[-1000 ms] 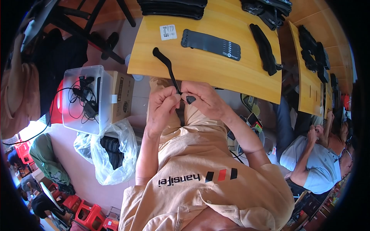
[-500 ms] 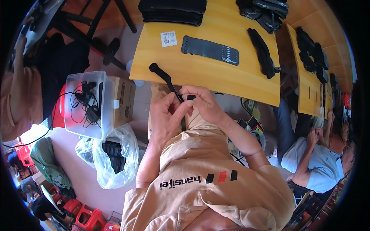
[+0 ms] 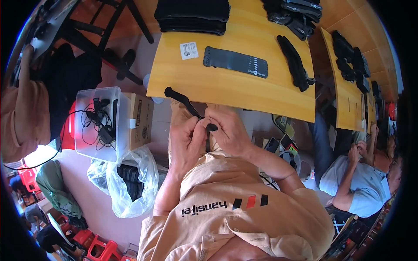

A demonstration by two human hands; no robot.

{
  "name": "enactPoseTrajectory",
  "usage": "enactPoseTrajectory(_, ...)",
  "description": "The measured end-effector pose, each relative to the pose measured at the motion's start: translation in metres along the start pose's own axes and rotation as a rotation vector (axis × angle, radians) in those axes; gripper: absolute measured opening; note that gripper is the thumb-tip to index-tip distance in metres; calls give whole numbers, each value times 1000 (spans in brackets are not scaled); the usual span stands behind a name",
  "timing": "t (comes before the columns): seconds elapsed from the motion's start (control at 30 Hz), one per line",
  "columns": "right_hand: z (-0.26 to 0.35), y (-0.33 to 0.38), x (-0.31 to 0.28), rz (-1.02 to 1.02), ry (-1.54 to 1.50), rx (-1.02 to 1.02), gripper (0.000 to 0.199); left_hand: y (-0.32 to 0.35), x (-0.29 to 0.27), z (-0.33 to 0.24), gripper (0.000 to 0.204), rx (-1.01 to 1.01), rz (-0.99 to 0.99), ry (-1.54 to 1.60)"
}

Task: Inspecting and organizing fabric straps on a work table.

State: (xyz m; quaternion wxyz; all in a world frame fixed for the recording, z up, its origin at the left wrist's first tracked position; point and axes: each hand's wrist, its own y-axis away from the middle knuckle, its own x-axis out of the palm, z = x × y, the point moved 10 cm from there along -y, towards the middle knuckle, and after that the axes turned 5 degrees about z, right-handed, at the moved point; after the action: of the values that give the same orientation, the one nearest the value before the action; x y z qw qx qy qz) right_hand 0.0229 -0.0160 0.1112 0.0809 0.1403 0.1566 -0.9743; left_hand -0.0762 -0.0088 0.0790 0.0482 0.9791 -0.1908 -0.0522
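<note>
A black fabric-like strap (image 3: 184,101) with a rounded end runs up and leftward from my two hands, just off the table's near edge. My left hand (image 3: 186,137) is closed on it, thumb and fingers pinched together. Close against it, my right hand (image 3: 230,131) is closed on the strap too, and a dark end of it pokes out between the fingers. The stretch of strap inside the hands is hidden. On the table (image 3: 196,85) beyond lie a flat grey strip (image 3: 235,62) with scalloped ends and a white label (image 3: 189,51).
A black stack (image 3: 191,16), a long black bundle (image 3: 294,63) and a grey-black pile (image 3: 300,15) lie on the table. Left of me are a clear bin (image 3: 80,130) with cables, a cardboard box (image 3: 140,119) and a plastic bag (image 3: 150,187). A person (image 3: 357,174) sits at right.
Both hands have drawn slightly nearer my body, and the strap's rounded end has moved down with them. The fingers have shifted closer together around the strap.
</note>
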Motion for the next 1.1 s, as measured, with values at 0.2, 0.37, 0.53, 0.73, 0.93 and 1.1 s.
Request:
enactPoseTrajectory(0.2, -12, 23, 18, 156, -235, 260, 9, 19, -1, 1, 33, -113, 202, 228)
enactPoseTrajectory(0.37, -72, 62, -26, -36, -401, 666, 10, 66, -92, 67, 33, -382, -251, 671)
enactPoseTrajectory(0.53, -130, 118, -103, -271, -401, 850, 18, 123, -250, 72, 27, 2, -214, 1689)
enactPoseTrajectory(0.73, -116, 113, -106, -27, -60, 837, 15, 186, -371, 66, 35, 190, -609, 882)
enactPoseTrajectory(0.93, -5, 10, -46, 325, 277, 104, 10, 128, -299, 80, 37, 98, -608, 890)
enactPoseTrajectory(1.1, 49, -41, -30, 235, 466, -202, 8, 119, -263, 87, 36, 92, -582, 905)
